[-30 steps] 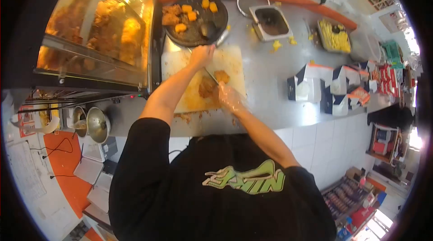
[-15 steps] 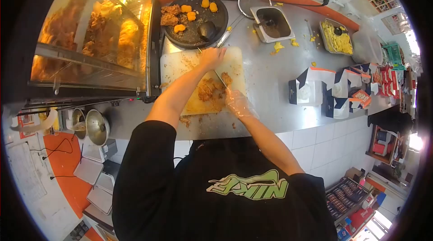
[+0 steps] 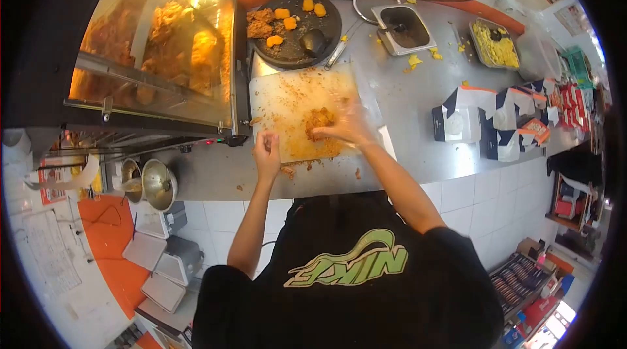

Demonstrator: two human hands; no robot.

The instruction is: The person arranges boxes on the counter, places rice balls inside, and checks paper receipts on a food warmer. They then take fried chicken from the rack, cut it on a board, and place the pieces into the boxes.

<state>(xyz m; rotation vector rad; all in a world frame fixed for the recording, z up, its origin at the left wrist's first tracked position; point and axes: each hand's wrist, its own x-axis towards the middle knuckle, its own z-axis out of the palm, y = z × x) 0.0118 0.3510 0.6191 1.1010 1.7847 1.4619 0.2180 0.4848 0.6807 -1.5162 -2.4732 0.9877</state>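
A white cutting board (image 3: 277, 84), strewn with crumbs, lies in front of me. Chopped fried chicken (image 3: 318, 120) is heaped on its right half. Over that heap is my right hand (image 3: 353, 128), in a thin clear glove, thumb apart from the motion-smeared fingers and its tip at the chicken's edge. My left hand (image 3: 266, 146) is at the board's near left corner, fingers curled in, with nothing showing in them. A shiny blade-like strip (image 3: 386, 143) lies along the board's right edge.
Behind the board, a round black pan (image 3: 290, 39) carries nuggets, fried chicken and a black ladle. A lit glass warmer (image 3: 157, 55) stands left. A strainer (image 3: 375, 1), a metal container (image 3: 405, 30), a tray of yellow food (image 3: 494, 45) and open boxes (image 3: 460, 120) sit rightward.
Both hands have left the knife they held over the chicken. My left hand came back to the near left corner; the right now spreads over the chicken. The view shifted slightly.
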